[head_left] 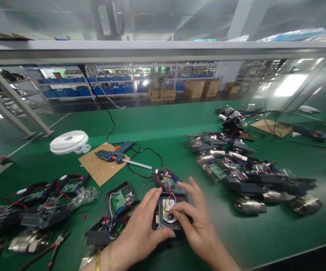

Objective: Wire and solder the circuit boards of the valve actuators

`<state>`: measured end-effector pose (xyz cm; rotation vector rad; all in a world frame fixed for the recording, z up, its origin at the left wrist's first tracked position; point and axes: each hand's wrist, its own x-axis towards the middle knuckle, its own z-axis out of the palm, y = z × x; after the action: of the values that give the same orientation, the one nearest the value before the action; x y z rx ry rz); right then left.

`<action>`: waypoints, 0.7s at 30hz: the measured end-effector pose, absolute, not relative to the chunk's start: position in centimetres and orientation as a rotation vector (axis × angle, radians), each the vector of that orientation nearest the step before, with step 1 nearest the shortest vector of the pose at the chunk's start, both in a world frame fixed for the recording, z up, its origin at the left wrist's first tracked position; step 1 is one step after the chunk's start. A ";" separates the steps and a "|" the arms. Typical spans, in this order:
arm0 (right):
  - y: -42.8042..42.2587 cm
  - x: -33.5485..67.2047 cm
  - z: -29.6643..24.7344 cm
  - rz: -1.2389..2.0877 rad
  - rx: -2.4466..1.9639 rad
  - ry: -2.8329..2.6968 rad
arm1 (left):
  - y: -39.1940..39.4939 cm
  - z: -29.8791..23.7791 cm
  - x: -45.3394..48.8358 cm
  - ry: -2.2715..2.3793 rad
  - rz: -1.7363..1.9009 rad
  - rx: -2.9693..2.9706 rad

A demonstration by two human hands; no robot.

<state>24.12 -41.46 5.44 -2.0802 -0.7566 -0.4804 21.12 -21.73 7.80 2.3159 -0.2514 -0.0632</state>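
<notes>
A black electronic module (pixel 167 205) with a green circuit board, red and yellow wires and a round white part lies on the green mat near the front edge. My left hand (pixel 141 229) grips its left side, thumb under the front edge and fingers curled over the top. My right hand (pixel 195 218) rests on its right side, with the fingertips pressed onto the round white part. A second open module (pixel 120 201) with a green board sits just to the left.
A blue glue gun (pixel 117 154) lies on a cardboard sheet (pixel 102 167) behind the hands. Rolls of white tape (pixel 68 141) sit far left. Several assembled modules are heaped at right (pixel 250 173) and at left (pixel 38 205). Pliers (pixel 54 246) lie near the front left.
</notes>
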 end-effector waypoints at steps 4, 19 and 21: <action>-41.3 23.8 5.8 -0.605 -2.108 -0.760 | -21.8 7.9 21.1 -0.247 -0.062 2.320; -41.2 24.3 5.4 -0.305 -1.982 -0.716 | -21.6 7.6 21.0 -0.259 -0.058 2.349; -41.6 24.0 5.0 -0.300 -1.982 -0.654 | -21.5 7.1 21.2 -0.263 -0.039 2.369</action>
<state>23.97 -41.56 5.03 -1.9819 -0.6542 -0.3000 21.22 -21.47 7.07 2.3686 -0.2633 -0.0386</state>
